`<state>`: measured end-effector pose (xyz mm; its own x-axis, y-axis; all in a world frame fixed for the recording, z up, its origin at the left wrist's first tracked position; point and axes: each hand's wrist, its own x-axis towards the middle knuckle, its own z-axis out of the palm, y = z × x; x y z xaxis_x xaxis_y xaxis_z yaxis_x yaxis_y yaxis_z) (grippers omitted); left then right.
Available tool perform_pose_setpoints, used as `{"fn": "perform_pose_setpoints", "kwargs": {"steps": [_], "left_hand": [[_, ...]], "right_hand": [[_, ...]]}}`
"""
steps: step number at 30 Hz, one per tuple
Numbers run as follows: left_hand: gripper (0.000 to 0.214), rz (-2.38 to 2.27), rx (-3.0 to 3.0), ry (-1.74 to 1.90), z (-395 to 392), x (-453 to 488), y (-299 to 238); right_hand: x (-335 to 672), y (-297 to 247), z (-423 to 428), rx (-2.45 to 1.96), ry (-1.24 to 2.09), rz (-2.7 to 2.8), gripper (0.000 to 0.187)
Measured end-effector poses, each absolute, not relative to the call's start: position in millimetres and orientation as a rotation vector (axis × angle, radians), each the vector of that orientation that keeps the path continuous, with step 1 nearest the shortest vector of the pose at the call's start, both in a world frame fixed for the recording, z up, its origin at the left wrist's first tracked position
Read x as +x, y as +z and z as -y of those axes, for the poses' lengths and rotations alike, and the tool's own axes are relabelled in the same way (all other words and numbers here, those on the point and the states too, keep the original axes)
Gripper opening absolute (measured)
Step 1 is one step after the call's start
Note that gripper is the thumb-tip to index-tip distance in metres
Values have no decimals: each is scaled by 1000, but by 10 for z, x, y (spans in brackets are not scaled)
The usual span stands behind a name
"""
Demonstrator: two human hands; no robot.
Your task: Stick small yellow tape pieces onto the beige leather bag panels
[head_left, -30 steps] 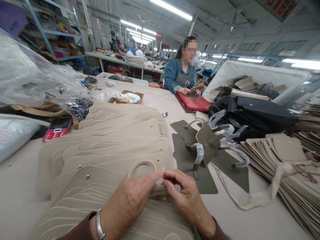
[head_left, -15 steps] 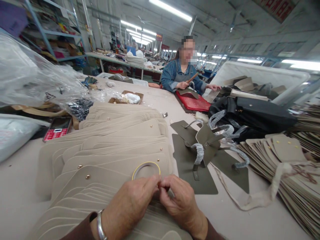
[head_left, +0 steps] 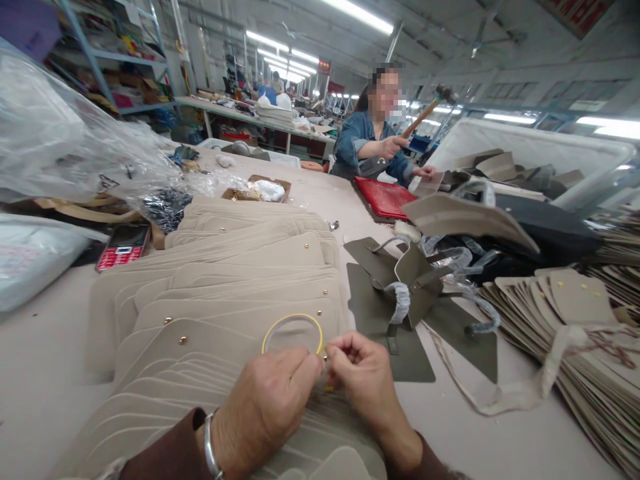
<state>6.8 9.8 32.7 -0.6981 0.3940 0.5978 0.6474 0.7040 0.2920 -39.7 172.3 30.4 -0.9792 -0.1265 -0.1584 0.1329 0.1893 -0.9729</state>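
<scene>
Since the earlier frame: handled panel (head_left: 465, 220) is off the red pad (head_left: 384, 198), now tilted over the black bag (head_left: 550, 223); co-worker's hammer (head_left: 419, 120) raised. Table (head_left: 40, 353) extends left of the panel stack (head_left: 240, 267); stack's right edge is just beside olive panels (head_left: 414, 363). Stack lies under left hand (head_left: 267, 393) and right hand (head_left: 367, 380). Beyond it, right: white bin (head_left: 570, 143), loose panels inside; far edge: cardboard box (head_left: 283, 183) with plastic wrap. Both hands pinched, contents hidden. Yellow-edged ring (head_left: 293, 316) just beyond left hand, above stack.

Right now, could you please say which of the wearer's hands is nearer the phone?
Left. The left hand is right of the phone, closer to the camera; the right hand is farther right.
</scene>
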Motion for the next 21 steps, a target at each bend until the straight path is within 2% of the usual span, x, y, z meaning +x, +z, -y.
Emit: {"fn": "perform_pose_setpoints", "kwargs": {"steps": [3, 8, 14, 21], "left_hand": [[21, 2534, -764, -579, -111, 79, 351], [15, 3037, -588, -219, -103, -6, 387], [17, 3139, -550, -306, -118, -24, 421], [18, 3128, -572, -347, -103, -40, 406]], "right_hand": [[-513, 208, -1851, 108, -1779, -2159, 24], [-549, 72, -1969, -10, -1540, -2174, 27], [-515, 99, -1887, -216, -1270, -2462, 21], [-475, 161, -1783, -498, -1105, -2739, 19]]}}
